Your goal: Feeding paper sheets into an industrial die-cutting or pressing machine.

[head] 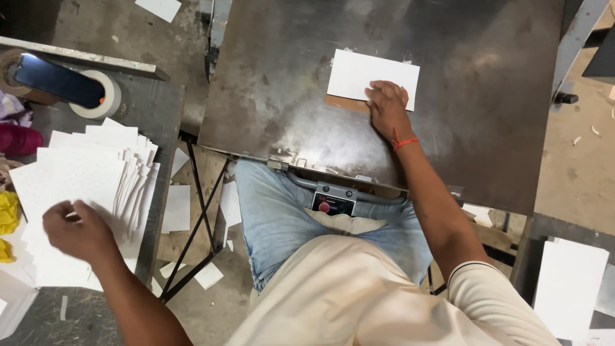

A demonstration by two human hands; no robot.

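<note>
White card (365,75) flat on metal table (288,96), long axis left-right; right hand (386,102) presses it, left hand (75,230) pinches sheet stack (77,173).

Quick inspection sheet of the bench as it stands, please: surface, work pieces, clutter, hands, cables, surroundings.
Surface: worn metal table, stained.
Job's things: white sheet lying over a brown board; fanned stack of white sheets on the side bench.
Clutter: tape roll, dark phone, paper scraps on the floor.
Hands: right hand pressing the white sheet; left hand on the stack.
Cables: nothing seen.
Surroundings: red button under the table edge.
</note>
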